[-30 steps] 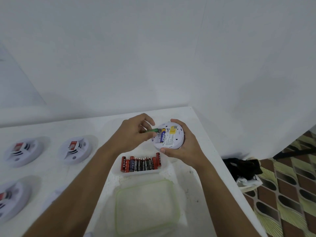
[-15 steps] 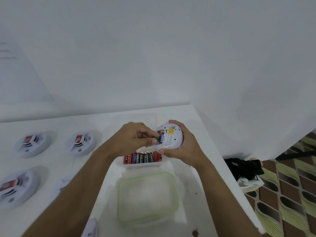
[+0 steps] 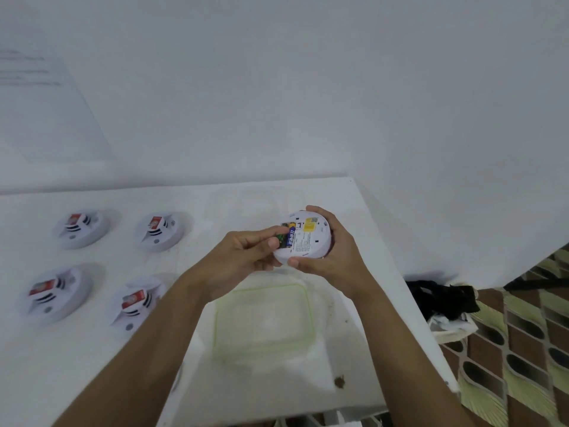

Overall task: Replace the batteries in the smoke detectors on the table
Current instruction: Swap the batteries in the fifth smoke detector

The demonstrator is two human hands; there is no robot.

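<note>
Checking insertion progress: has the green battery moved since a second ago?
Yes. Against the blue battery seated in the detector, the green battery pinched by the left hand has shifted from its top end down to beside its middle.

The held detector (image 3: 311,246) is white with a yellow label (image 3: 310,225), a blue battery (image 3: 291,237) and a green battery (image 3: 280,237). The four detectors (image 3: 158,231) on the white table (image 3: 215,198) carry red labels. The clear lid (image 3: 306,303) has a green rim; the floor (image 3: 523,334) has a brown-and-yellow oval pattern.
</note>
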